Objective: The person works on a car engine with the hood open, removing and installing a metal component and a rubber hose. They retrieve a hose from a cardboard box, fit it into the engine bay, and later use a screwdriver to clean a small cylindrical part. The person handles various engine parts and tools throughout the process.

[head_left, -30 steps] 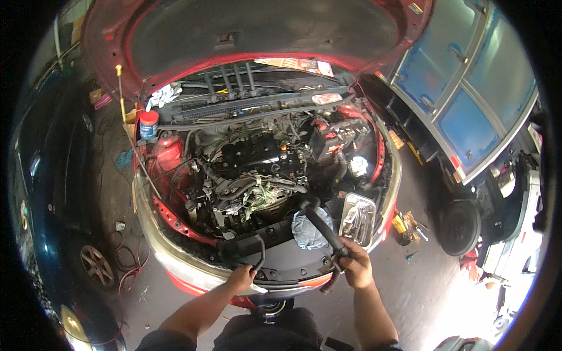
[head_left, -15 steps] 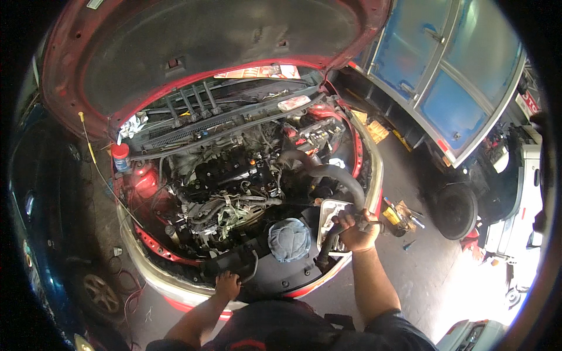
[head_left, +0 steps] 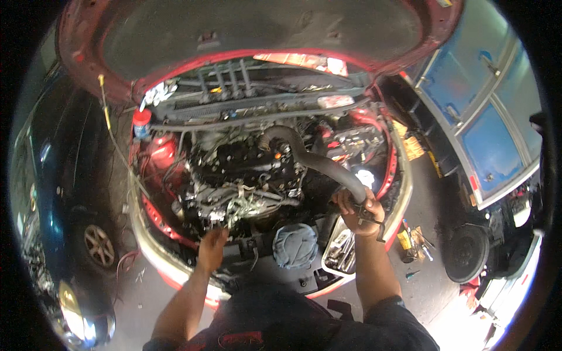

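Note:
My right hand (head_left: 362, 215) is closed round the lower end of a long, curved grey-black radiator hose (head_left: 328, 166). The hose's bent far end hangs over the engine (head_left: 246, 169). My left hand (head_left: 212, 250) hovers over the front edge of the engine bay, beside the front trim panel; its fingers look stretched out, slightly blurred, with nothing visible in them. Between my arms a bundled blue-grey cloth (head_left: 295, 245) lies on the panel. A white tray (head_left: 328, 267) of metal tools sits just left of my right forearm.
A raised red hood (head_left: 263, 55) arches over the bay. A red-lidded jar (head_left: 141, 124) stands at the left, near a thin yellow-ended rod (head_left: 105, 111). A dark blue car (head_left: 55, 199) is parked left. At right, blue-and-silver panels (head_left: 497, 140) stand beyond tools (head_left: 417, 243) on the floor.
My right hand has raised the hose and swung its far end leftward over the engine. My left hand has lifted off the front panel's edge. The whole view has shifted.

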The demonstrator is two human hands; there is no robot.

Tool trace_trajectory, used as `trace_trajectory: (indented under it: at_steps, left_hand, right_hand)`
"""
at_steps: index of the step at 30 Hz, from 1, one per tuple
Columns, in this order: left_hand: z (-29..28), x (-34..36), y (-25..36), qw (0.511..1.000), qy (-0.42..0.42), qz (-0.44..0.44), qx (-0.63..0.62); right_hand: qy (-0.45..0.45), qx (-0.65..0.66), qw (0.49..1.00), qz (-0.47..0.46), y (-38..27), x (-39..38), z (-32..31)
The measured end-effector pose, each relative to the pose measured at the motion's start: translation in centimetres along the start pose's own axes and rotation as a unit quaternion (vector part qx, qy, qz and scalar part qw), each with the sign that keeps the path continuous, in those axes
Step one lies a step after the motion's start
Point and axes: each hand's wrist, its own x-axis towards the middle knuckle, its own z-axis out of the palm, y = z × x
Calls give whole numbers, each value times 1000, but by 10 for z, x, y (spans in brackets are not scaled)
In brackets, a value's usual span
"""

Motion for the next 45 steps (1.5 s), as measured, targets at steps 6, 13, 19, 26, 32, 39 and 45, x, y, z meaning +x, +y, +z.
trace_trajectory:
  at_steps: [6,13,19,26,32,39,45]
  left_hand:
    - [-26,42,152,905,-140,-16,-402]
    - [-62,24,196,892,-59,-114,-433]
    - [-90,22,203,854,-73,-88,-508]
    - [-99,12,200,856,-63,-75,-508]
    - [-99,-8,208,913,-29,59,-402]
    - [-55,-63,151,942,-129,306,40]
    - [-2,-62,102,870,-355,326,106]
  right_hand:
    - [22,4,992,123,44,-11,13]
    - [58,132,961,234,76,15,37]
    - [67,329,915,226,76,10,74]
    - [185,170,930,268,92,-46,106]
    - [301,-191,889,286,69,-83,126]
    - [289,41,894,340,79,-122,157]
    - [472,58,827,300,118,-135,114]
